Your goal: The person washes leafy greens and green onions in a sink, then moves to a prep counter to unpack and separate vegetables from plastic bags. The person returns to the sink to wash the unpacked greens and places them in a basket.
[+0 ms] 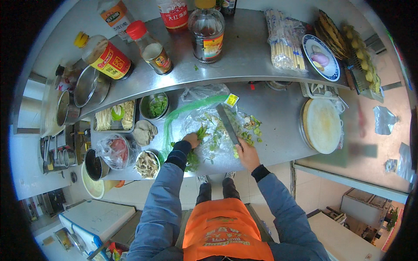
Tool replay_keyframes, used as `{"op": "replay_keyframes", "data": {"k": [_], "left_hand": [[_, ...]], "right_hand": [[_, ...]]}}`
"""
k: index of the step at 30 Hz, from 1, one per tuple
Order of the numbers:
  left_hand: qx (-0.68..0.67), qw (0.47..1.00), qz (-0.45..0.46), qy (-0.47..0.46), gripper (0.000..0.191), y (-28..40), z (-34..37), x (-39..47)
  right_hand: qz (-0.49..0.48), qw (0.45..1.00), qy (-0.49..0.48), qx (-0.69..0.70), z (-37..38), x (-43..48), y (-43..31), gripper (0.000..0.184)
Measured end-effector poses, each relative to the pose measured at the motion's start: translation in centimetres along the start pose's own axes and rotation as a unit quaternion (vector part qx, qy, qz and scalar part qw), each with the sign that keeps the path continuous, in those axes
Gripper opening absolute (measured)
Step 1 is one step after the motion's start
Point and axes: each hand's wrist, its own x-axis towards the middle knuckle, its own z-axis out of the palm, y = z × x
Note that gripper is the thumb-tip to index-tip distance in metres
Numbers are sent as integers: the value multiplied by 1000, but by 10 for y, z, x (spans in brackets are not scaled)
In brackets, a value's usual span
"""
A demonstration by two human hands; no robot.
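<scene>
My left hand (192, 140) is closed around a bunch of leafy greens, whose cut stem ends (202, 132) point up and right. The green leaves (192, 160) hang below that hand, towards the table's front edge. My right hand (247, 153) grips the handle of a large knife (227, 124), its blade pointing up and left over the table. Under and between the hands lies a clear plastic sheet or bag (202, 146) strewn with bits of greens. Trimmed stem pieces (257, 131) are scattered beside the blade. A green mesh bag (169, 125) curves around the left side.
Left on the steel table (277, 130) are a bowl of mushrooms (147, 164), bagged meat (118, 150), a grey cloth (145, 132), a bowl of greens (157, 106) and a tray (114, 131). Round boards (322, 125) are stacked right. Bottles (206, 36) stand on the raised shelf (241, 49).
</scene>
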Motion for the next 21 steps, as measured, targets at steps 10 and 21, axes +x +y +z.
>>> {"op": "replay_keyframes", "data": {"k": [10,21], "left_hand": [[6,999,-14,-49,43,2,-4,3],[81,997,-9,18,35,-5,34,13]], "right_hand": [[-24,997,-53,50,47,-5,-35,38],[1,994,-101,-50,79,17,-40,35]]}}
